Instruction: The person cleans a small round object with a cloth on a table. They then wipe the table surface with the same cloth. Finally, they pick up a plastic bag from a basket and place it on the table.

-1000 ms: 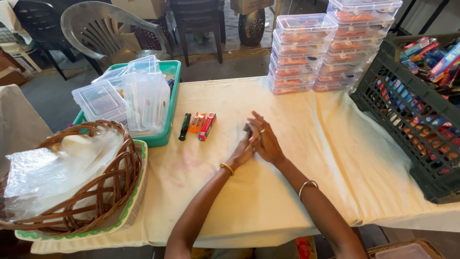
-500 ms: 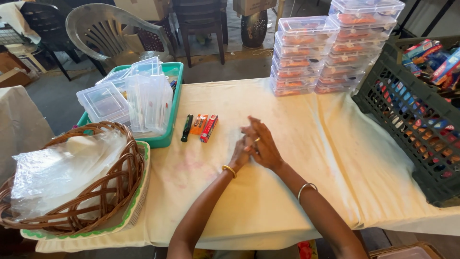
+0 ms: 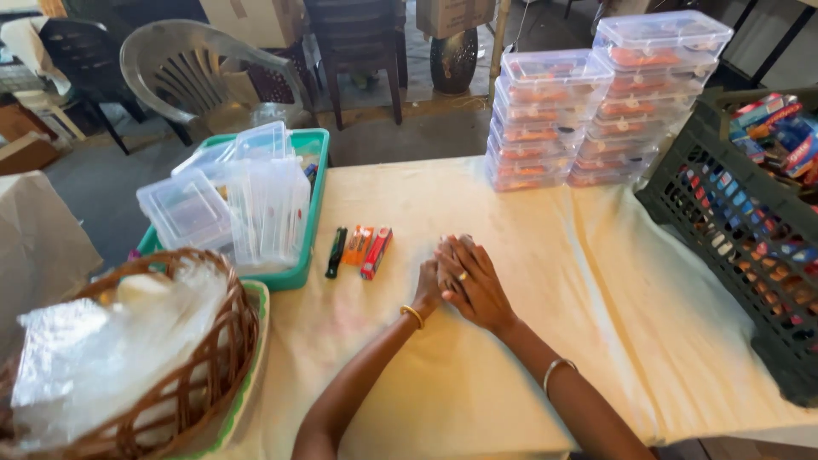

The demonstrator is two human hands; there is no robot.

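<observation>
Head view, looking down on a table covered with a pale cream cloth (image 3: pixel 511 255), its weave smooth and lightly creased. The right hand (image 3: pixel 473 281) lies palm down over the left hand (image 3: pixel 430 285), fingers loosely extended and flat, gripping nothing; a ring shows on one right finger and a thin metal bangle circles each wrist. The left hand is mostly hidden beneath the right, so its finger posture cannot be told beyond that it rests on the cloth and holds no visible object.

Just beside the hands, toward the left, three small oblong items lie side by side on the cloth: a slim dark green stick (image 3: pixel 336 252), a flat orange packet (image 3: pixel 358 245) and a red rectangular packet (image 3: pixel 376 253). None touches the hands.

Further left, a shallow teal plastic tray (image 3: pixel 311 213) carries clear, rigid plastic lidded boxes (image 3: pixel 183 209), some stacked, some standing on edge. At the near left corner sits a round woven brown wicker basket (image 3: pixel 217 375) lined with crinkled translucent plastic sheeting (image 3: pixel 94 375).

At the far edge of the table stand two columns of stacked clear rectangular containers (image 3: pixel 588 111) with orange contents. To the right, a dark green plastic lattice crate (image 3: pixel 724 230) holds colourful small packages. Behind the table stands a grey moulded plastic chair (image 3: pixel 187 72).
</observation>
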